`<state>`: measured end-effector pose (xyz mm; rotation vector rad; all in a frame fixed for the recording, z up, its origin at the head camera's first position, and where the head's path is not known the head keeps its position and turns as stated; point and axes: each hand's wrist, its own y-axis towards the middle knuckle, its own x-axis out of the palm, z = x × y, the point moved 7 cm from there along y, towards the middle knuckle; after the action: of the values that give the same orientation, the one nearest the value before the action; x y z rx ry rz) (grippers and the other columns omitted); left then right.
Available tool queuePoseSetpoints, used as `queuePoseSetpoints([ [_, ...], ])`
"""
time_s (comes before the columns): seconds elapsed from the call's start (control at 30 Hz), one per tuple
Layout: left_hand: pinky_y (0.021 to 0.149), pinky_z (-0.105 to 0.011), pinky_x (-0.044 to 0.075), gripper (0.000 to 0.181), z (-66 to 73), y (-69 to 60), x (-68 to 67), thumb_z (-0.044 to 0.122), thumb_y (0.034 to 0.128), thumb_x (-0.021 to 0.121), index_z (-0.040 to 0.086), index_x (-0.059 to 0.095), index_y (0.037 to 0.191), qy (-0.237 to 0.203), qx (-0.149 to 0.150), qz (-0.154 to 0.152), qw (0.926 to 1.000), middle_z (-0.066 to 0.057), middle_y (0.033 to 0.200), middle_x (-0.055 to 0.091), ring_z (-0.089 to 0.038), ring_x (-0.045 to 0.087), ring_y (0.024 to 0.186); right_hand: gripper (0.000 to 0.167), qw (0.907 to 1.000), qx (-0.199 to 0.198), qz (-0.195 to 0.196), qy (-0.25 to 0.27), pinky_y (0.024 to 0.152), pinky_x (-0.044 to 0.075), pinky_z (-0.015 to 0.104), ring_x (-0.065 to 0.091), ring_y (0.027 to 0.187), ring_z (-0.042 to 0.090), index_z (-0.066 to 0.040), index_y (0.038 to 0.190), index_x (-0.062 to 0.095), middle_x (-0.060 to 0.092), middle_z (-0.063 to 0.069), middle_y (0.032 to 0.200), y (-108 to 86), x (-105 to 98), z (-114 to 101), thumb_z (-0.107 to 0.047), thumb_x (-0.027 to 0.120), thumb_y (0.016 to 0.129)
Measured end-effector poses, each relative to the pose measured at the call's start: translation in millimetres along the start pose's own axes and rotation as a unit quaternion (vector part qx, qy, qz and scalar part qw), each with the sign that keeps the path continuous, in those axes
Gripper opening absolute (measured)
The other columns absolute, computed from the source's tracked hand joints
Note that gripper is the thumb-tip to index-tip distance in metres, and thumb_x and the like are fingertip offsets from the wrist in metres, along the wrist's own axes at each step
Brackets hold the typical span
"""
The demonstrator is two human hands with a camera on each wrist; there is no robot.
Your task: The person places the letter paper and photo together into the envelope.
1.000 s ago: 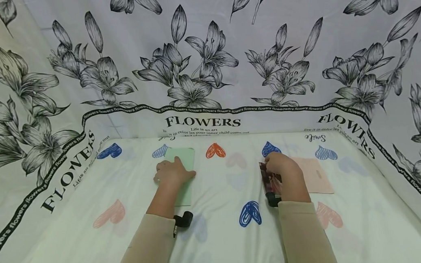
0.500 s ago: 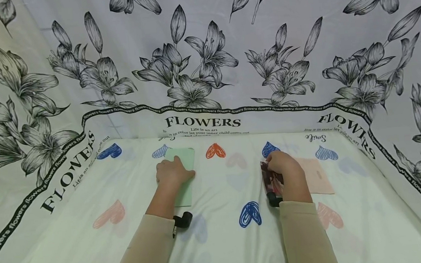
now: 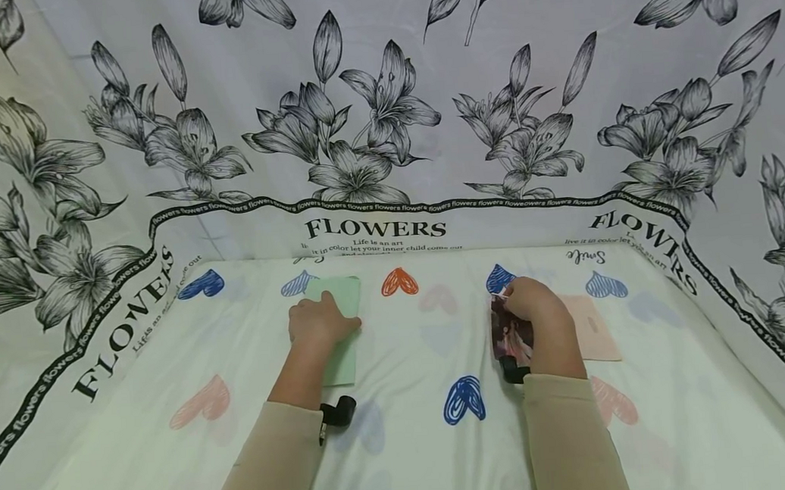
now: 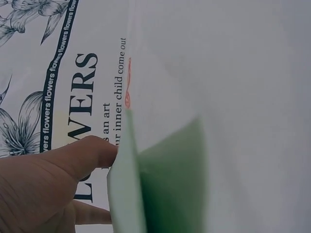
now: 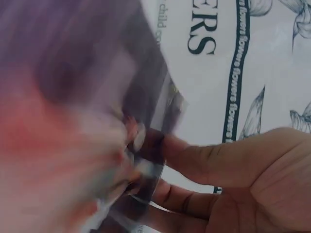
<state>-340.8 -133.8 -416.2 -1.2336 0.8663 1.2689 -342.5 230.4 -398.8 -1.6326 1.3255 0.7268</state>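
My left hand [image 3: 317,323] rests on a folded light green card [image 3: 345,301]. In the left wrist view the green card [image 4: 167,179] stands partly unfolded, its darker inside showing, with the thumb against its outer face. At the right, my right hand [image 3: 541,314] pinches a glossy picture [image 3: 510,335] with dark and reddish colours between thumb and fingers at its far edge. The picture [image 5: 73,116] fills much of the right wrist view, blurred. Partly hidden behind the right hand, a pale pink card [image 3: 595,326] lies flat on the cloth.
A white tablecloth [image 3: 407,449] printed with blue, red and pink hearts covers the surface. Beyond it hangs a white curtain [image 3: 427,159] with black lilies and FLOWERS lettering. Black wrist cameras show at both sleeves.
The picture has turned more toward the head camera and shifted slightly right, so more of its face shows. My right hand has turned with it. The left hand stays on the green card.
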Motion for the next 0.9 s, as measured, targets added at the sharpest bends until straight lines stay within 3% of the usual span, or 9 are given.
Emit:
queuePoseSetpoints([
  [0.17,0.087,-0.054,0.05,0.093,-1.3,-0.6,-2.1,0.057,0.086,0.069,-0.006,0.042,0.148,-0.014,0.006,0.01,0.9998,-0.036,0.12,0.053,-0.049,0.051,0.116,0.03,0.9999,0.004,0.008,0.011,0.09,0.05,0.048,0.058,0.097,0.034,0.006,0.114,0.067,0.064,0.023,0.112,-2.1,-3.8,2.8,-0.008,0.048,0.097],
  [0.53,0.093,-0.059,0.048,0.104,-0.1,-3.9,-13.6,0.053,0.0856,0.072,-0.007,0.024,0.156,-0.047,0.01,0.037,0.9982,-0.043,0.132,0.048,-0.057,0.047,0.123,0.037,0.9989,0.02,0.025,0.034,0.1,0.047,0.057,0.058,0.107,0.041,0.01,0.126,0.061,0.059,0.03,0.124,-8.6,-12.4,7.1,-0.007,0.043,0.098],
  [0.9,0.094,-0.063,0.048,0.111,-2.6,-3.4,-14.3,0.048,0.0846,0.076,-0.003,0.013,0.161,-0.054,0.001,0.01,0.9985,-0.043,0.14,0.041,-0.058,0.041,0.13,0.037,0.9973,0.031,0.042,0.052,0.098,0.047,0.06,0.057,0.106,0.041,0.009,0.127,0.059,0.058,0.03,0.122,-11.3,-19.9,9.3,-0.011,0.043,0.101],
])
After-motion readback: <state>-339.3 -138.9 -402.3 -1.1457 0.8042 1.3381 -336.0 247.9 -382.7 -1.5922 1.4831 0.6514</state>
